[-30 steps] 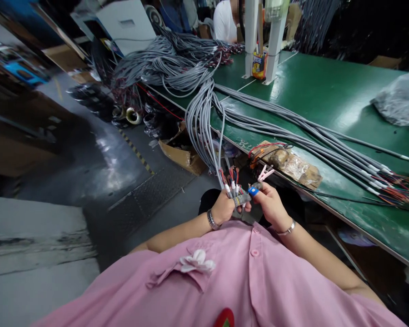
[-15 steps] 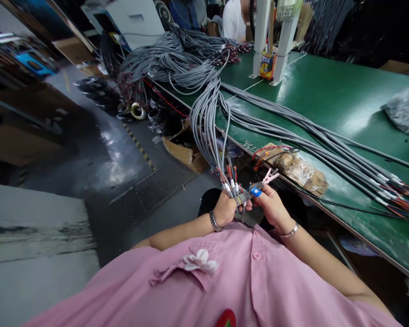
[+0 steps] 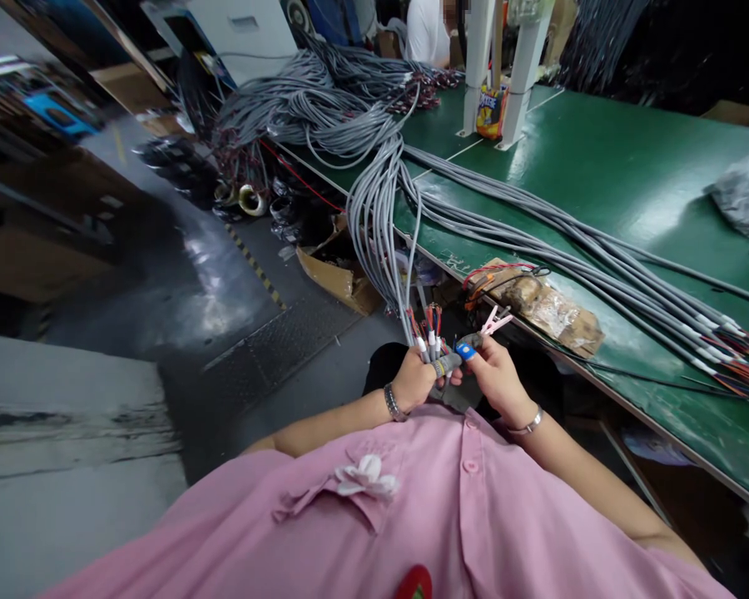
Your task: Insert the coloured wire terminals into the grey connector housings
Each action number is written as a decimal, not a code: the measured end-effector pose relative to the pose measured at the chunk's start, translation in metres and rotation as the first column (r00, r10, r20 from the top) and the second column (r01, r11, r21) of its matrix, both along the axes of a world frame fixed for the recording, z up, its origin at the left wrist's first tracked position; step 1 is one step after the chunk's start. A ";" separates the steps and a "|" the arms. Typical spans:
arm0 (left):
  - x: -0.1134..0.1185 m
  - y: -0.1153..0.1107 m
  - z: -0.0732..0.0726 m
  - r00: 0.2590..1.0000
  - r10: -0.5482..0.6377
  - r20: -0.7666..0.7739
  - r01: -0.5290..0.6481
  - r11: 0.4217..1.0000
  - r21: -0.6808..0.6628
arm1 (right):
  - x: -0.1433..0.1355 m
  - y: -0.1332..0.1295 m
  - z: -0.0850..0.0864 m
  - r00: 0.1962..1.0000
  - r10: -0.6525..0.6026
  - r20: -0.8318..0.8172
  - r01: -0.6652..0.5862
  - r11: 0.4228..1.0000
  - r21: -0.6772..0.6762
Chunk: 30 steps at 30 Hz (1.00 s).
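My left hand (image 3: 414, 383) is closed round several grey cables (image 3: 384, 216), close to their white-banded ends (image 3: 432, 343). Thin red, blue and other coloured wires (image 3: 434, 318) fan out above that fist. A grey wrap covers the left thumb. Right beside it, my right hand (image 3: 500, 381) is closed, a blue cover (image 3: 466, 351) on its thumb, its fingertips meeting the left thumb at the wires. A small pink tool with two splayed arms (image 3: 496, 321) sticks up out of the right hand. What the right fingertips pinch is hidden.
More grey cables (image 3: 537, 204) lie along the green table (image 3: 630, 158), and a big heap of them (image 3: 312, 104) covers its far left. A taped brown block (image 3: 546, 312) sits by the edge. White posts (image 3: 518, 75) rise behind; a person in white (image 3: 428, 33) is beyond.
My hands stay together at the cable ends. The thumbs and the wires between them have shifted slightly, and the view has tilted a little.
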<state>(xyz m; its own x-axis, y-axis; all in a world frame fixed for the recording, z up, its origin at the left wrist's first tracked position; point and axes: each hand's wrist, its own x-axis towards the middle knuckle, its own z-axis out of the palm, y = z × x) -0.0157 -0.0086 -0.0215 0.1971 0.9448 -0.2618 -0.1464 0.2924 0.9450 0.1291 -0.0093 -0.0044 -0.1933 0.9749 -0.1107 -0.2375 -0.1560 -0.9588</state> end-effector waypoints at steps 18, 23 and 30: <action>0.003 0.000 0.007 0.981 0.154 0.115 -0.153 0.988 -0.017 | 0.014 -0.003 -0.017 0.989 -0.060 -0.137 0.040 0.989 -0.141; 0.003 0.000 0.007 0.976 0.169 0.138 -0.168 0.986 -0.022 | 0.016 -0.007 -0.015 0.995 -0.077 -0.066 0.071 0.993 -0.093; 0.002 0.000 0.008 0.972 0.200 0.126 -0.196 0.980 -0.040 | 0.016 -0.015 -0.015 0.998 0.009 -0.069 -0.017 0.992 -0.124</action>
